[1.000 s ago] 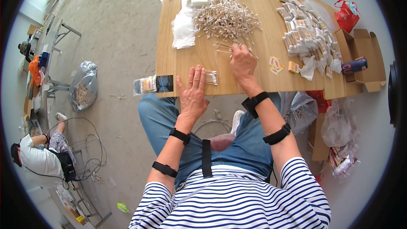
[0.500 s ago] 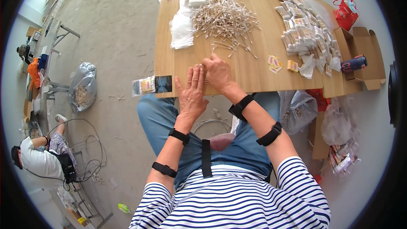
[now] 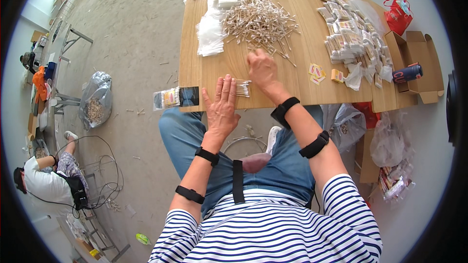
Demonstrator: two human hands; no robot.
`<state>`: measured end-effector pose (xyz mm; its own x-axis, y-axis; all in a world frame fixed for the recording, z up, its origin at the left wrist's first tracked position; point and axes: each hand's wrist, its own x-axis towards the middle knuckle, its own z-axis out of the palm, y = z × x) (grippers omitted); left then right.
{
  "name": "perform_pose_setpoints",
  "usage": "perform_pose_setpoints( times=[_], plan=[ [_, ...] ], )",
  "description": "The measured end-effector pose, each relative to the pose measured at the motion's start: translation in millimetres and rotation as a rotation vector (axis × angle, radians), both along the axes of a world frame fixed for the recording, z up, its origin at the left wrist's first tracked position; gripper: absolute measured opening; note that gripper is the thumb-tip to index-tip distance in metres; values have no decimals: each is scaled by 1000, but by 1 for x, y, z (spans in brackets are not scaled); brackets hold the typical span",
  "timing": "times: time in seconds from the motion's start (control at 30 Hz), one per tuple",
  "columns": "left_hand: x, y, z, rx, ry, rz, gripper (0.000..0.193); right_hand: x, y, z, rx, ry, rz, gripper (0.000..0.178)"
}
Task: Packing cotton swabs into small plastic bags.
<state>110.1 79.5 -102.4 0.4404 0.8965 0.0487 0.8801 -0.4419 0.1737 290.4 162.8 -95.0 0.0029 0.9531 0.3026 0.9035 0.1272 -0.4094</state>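
1 small bundle of cotton swabs (image 3: 242, 87) lies at the tabletop (image 3: 292, 14) edge. Left hand (image 3: 222, 107), fingers spread, rests flat beside it. Right hand (image 3: 262, 68), curled, touches 1 loose swab pile (image 3: 258, 19). 1 open cardboard box (image 3: 414, 63) sits right; packed swab packets (image 3: 353, 39) heaped nearby.

Heap of small packets (image 3: 353, 39) beside open brown carton (image 3: 414, 65)
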Motion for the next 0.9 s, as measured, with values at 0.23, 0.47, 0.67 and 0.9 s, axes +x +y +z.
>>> perform_pose_setpoints(
  times=[0.23, 0.47, 0.67, 0.9],
  plan=[
    [-1, 0, -2, 20, -1, 10, 121, 42, -15, 10, 58, -74, -146, 27],
    [0, 0, 2, -4, -25, 4, 124, 33, -51, -20, -98, -69, -334, 95],
    [2, 0, 2, -3, -46, -8, 115, 2, -32, -10, -61, 231, -138, 79],
    [0, -1, 0, 18, 15, 1, 125, 10, -36, -6, 60, -4, 3, 36]
  ],
)
